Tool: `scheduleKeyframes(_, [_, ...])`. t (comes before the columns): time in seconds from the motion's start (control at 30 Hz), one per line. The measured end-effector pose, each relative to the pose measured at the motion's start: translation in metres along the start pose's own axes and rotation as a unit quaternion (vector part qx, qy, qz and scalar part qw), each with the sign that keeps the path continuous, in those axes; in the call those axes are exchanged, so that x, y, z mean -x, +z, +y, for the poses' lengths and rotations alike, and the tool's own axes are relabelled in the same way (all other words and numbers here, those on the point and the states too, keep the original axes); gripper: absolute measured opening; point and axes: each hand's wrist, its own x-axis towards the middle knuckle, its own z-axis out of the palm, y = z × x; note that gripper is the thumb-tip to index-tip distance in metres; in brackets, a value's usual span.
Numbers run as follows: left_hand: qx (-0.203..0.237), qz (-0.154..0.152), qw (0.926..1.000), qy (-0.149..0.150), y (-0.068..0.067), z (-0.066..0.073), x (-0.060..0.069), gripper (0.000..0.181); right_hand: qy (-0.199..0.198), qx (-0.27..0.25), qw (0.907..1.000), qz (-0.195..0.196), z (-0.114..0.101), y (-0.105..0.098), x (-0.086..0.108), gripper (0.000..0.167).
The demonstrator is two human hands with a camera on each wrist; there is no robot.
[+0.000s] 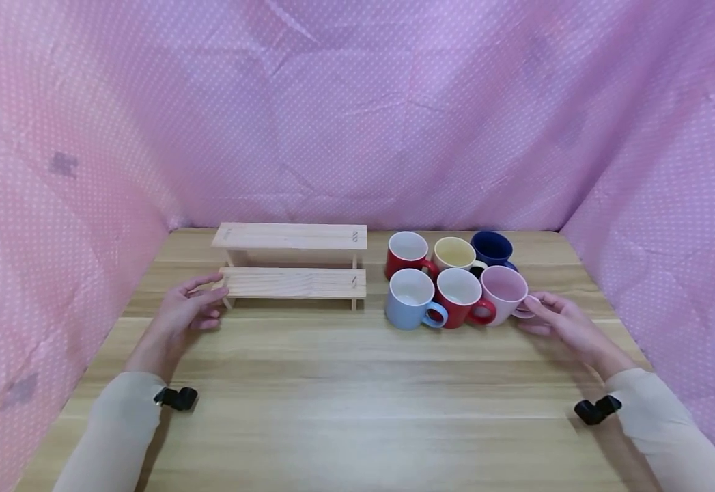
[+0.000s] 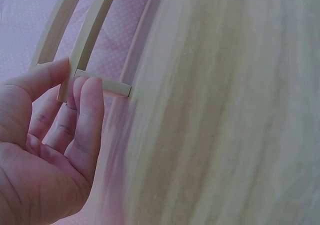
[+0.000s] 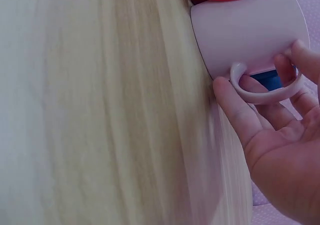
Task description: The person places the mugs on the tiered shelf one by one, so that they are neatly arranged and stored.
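Note:
A two-step wooden rack [image 1: 296,283] stands at the back left of the table. My left hand [image 1: 188,307] pinches the left end of its lower board, thumb on one face and fingers at the other, as the left wrist view shows. On the right, my right hand [image 1: 569,328] holds a pink mug [image 3: 245,32] by its handle [image 3: 267,96]. The thumb lies near the rim, and some fingers are behind the handle. This mug stands upright at the right end of the front row, beside a red mug [image 1: 451,316] and a light blue mug [image 1: 406,316].
Behind the front row stand another red mug [image 1: 397,265], a pale yellow mug [image 1: 454,254] and a dark blue mug [image 1: 491,250]. The mugs sit close together on the wooden table [image 1: 345,383]. Pink dotted cloth [image 1: 357,123] hangs behind and at both sides.

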Motion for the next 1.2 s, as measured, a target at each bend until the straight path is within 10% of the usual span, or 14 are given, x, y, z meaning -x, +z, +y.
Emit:
scheduleKeyframes(0.8, [0.028,-0.011,0.9995,-0.006,0.001,0.001,0.003,0.052,-0.031,-0.045,0.9985,0.009,0.005,0.004,0.002,0.023])
scheduleKeyframes(1.2, [-0.045,-0.021,0.9987,0.003,-0.005,0.006,0.003,0.046,-0.064,-0.056,0.9961,0.023,-0.055,0.014,0.015,0.026])
